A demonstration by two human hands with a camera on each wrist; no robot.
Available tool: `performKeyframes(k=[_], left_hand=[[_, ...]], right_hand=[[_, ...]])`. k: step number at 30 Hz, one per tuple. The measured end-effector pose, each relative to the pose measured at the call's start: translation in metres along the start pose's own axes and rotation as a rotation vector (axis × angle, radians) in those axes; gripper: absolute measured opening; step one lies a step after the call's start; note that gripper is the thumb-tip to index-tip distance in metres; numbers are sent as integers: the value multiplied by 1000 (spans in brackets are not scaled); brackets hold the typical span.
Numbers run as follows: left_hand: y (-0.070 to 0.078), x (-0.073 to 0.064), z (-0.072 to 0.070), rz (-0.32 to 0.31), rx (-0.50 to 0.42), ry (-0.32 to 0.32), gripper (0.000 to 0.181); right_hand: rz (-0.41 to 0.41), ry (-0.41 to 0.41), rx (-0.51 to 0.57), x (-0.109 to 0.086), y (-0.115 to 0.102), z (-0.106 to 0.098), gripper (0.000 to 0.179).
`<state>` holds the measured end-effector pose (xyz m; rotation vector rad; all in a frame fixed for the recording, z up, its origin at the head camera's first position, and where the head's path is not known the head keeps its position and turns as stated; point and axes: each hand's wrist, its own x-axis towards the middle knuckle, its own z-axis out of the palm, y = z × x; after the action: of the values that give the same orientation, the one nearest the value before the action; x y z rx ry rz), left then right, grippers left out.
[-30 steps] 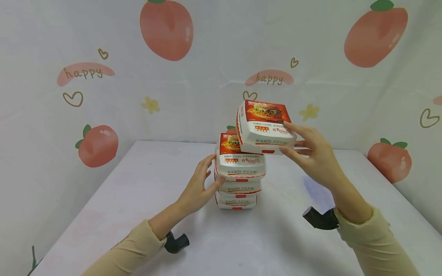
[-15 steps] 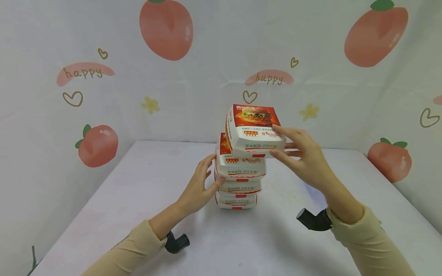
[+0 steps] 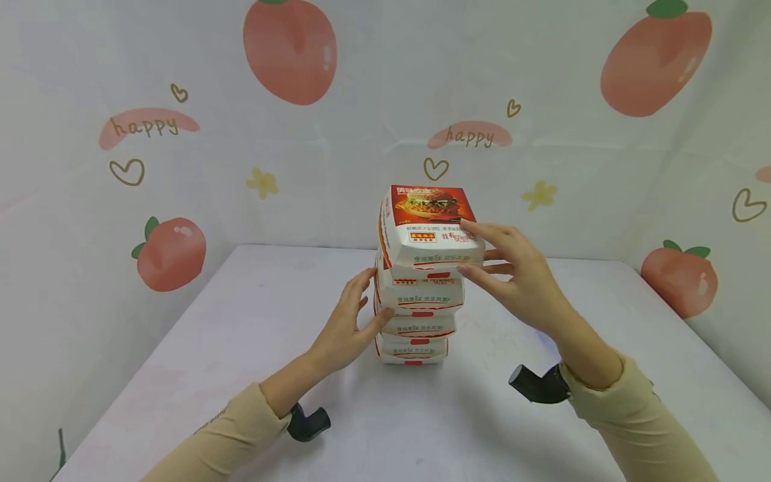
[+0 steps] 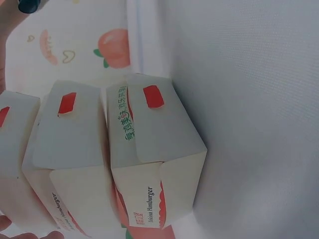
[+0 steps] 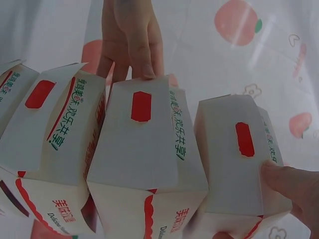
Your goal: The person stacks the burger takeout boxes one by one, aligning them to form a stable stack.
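Note:
A stack of white-and-red paper hamburger boxes stands on the table: a bottom box (image 3: 414, 351), a second box (image 3: 421, 327) and a third box (image 3: 421, 294). My left hand (image 3: 343, 331) holds the third box at its near left corner, thumb on the front and fingers along the side. Above it my right hand (image 3: 524, 278) grips another hamburger box (image 3: 430, 231) by its right side, thumb at the front face. That box sits nearly over the stack, slightly tilted; in the right wrist view a narrow gap separates the held box (image 5: 229, 149) from the third box (image 5: 139, 139).
The white table (image 3: 277, 301) carries the stack near its middle. A white cloth backdrop (image 3: 373, 80) printed with fruit, hearts and flowers hangs behind and at the sides. Black wrist cameras show under both sleeves, the left camera (image 3: 309, 424) and the right camera (image 3: 539, 385).
My right hand has carried the held hamburger box leftward and slightly down, from the stack's upper right to nearly over it. My left hand has stayed in place on the third box.

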<state>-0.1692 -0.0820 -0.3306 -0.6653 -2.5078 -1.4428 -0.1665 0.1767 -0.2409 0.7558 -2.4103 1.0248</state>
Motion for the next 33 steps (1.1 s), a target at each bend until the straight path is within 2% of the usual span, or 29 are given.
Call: performKeyframes(k=[12, 33], left_hand=[[2, 0, -1, 0, 6, -2, 66], [1, 0, 0, 10, -4, -2, 66]], right_hand=[[77, -62, -7, 1, -7, -2, 58], [110, -91, -28, 1, -14, -4, 59]])
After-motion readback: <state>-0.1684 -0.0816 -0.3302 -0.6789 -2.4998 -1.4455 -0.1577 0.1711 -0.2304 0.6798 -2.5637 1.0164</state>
